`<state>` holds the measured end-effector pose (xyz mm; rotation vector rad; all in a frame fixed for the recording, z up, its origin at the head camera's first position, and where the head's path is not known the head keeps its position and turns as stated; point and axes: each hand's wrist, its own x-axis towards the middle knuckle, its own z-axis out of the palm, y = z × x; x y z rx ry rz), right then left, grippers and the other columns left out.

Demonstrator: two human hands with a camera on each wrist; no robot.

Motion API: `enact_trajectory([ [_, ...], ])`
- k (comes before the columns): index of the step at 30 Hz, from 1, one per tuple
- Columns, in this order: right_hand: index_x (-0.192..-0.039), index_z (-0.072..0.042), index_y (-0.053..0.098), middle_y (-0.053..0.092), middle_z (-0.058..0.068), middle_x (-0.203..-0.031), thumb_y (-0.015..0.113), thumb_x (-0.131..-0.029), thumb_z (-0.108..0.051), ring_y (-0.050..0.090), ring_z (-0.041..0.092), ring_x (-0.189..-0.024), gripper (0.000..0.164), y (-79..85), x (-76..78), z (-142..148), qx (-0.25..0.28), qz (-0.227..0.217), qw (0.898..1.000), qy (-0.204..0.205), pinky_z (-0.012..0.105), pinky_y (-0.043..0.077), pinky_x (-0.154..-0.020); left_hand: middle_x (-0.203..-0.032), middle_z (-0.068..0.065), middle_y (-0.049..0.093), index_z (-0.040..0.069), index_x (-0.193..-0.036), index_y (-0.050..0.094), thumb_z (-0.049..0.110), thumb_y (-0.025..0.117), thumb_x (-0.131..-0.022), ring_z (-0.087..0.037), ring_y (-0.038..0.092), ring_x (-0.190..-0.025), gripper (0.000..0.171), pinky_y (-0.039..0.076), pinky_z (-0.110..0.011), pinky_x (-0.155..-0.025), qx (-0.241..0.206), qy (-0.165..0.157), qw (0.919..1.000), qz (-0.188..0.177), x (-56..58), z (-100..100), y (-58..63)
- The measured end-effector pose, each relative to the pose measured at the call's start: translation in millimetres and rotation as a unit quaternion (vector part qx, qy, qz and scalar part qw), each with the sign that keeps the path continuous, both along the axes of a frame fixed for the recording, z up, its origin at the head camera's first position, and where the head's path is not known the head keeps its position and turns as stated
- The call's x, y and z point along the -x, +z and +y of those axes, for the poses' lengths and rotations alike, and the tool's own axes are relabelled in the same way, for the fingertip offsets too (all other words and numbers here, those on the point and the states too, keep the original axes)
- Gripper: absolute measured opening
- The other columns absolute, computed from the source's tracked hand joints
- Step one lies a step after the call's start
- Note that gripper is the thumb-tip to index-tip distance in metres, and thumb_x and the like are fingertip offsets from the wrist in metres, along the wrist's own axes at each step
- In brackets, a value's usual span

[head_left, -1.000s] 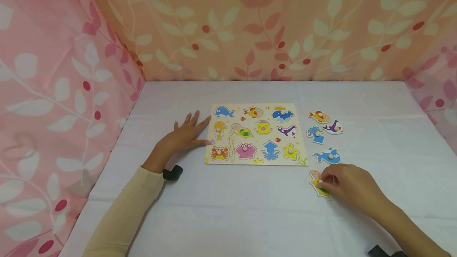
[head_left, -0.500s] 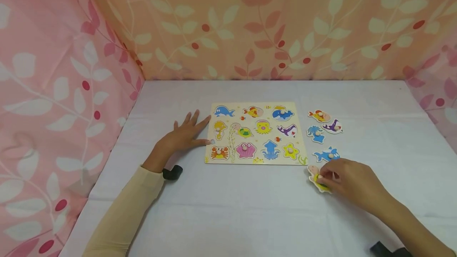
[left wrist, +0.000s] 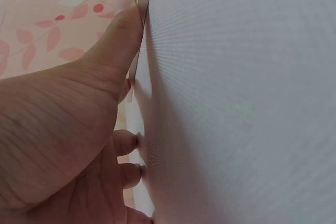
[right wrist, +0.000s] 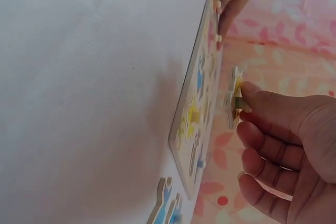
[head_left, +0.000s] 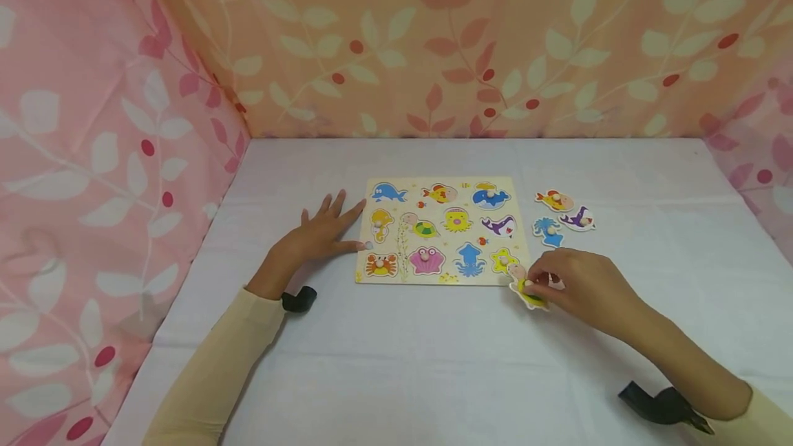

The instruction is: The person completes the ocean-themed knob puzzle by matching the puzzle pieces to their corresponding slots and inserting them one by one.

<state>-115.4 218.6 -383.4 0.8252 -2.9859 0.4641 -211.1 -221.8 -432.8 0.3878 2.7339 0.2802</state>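
My right hand [head_left: 588, 288] pinches the knob of a turtle puzzle piece [head_left: 525, 294] with thumb and fingertips. The piece is raised and tilted, overlapping the front right corner of the wooden peg puzzle board [head_left: 446, 243] in the head view. In the right wrist view the turtle piece [right wrist: 231, 106] shows edge-on, apart from the board. My left hand [head_left: 316, 236] lies with fingers spread on the white cloth, its thumb [left wrist: 118, 30] on the board's left edge. Knobbed pieces such as the crab [head_left: 381, 265], shell [head_left: 427, 261] and starfish [head_left: 504, 260] sit in the board.
To the board's right lie a loose fish piece [head_left: 555, 200], a purple sea-animal piece [head_left: 579, 219] and a blue squid piece [head_left: 548, 231]. My right hand hides the spot just in front of them. Patterned curtains [head_left: 396, 54] stand behind and left of the table.
My right hand has lifted the turtle piece off the cloth and carried it left and away from me, to the board's corner. It now covers the blue shark-like piece. The left hand has stayed put.
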Motion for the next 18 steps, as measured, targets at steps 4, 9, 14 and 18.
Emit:
enact_trajectory([
  [4,-0.089,-0.019,0.077,0.059,-0.016,-0.072,0.09,-0.078,-0.027,0.051,0.006,-0.069,0.018,-1.0,11.8,-10,0.001,-0.001,1.0,0.018,0.023,0.042,-0.056,-0.17,-0.015,-0.008,0.033,-0.164,0.01,0.07,0.063,-0.088,-0.042,-0.01,-0.154,0.099,0.001,-0.078,-0.111,-0.006,0.001,1.0,-0.001,0.2,-1,-1.6],
  [9,-0.091,-0.017,0.078,0.061,-0.013,-0.074,0.089,-0.079,-0.026,0.053,0.008,-0.069,0.019,-0.1,27.5,-24,-0.001,-0.013,0.999,0.035,0.024,0.045,-0.059,-0.169,-0.015,-0.009,0.033,-0.164,0.01,0.07,0.062,-0.088,-0.042,-0.01,-0.154,0.099,0.0,-0.078,-0.111,-0.006,0.002,1.0,-0.002,-0.1,-2,-2.7],
  [14,-0.092,-0.017,0.078,0.063,-0.012,-0.076,0.089,-0.08,-0.025,0.056,0.01,-0.071,0.018,3.0,40.5,-38,-0.006,-0.021,0.998,0.052,0.025,0.046,-0.06,-0.169,-0.015,-0.008,0.033,-0.164,0.011,0.069,0.062,-0.088,-0.042,-0.01,-0.154,0.098,0.001,-0.077,-0.112,-0.006,-0.001,1.0,0.0,-0.9,-2,-0.4],
  [18,-0.093,-0.017,0.079,0.065,-0.012,-0.077,0.088,-0.081,-0.024,0.057,0.011,-0.073,0.016,7.2,51.7,-49,-0.01,-0.022,0.998,0.065,0.026,0.048,-0.062,-0.17,-0.015,-0.008,0.033,-0.164,0.011,0.068,0.063,-0.089,-0.042,-0.009,-0.154,0.098,0.001,-0.077,-0.112,-0.007,-0.001,1.0,0.0,-1.5,-1,0.9],
])
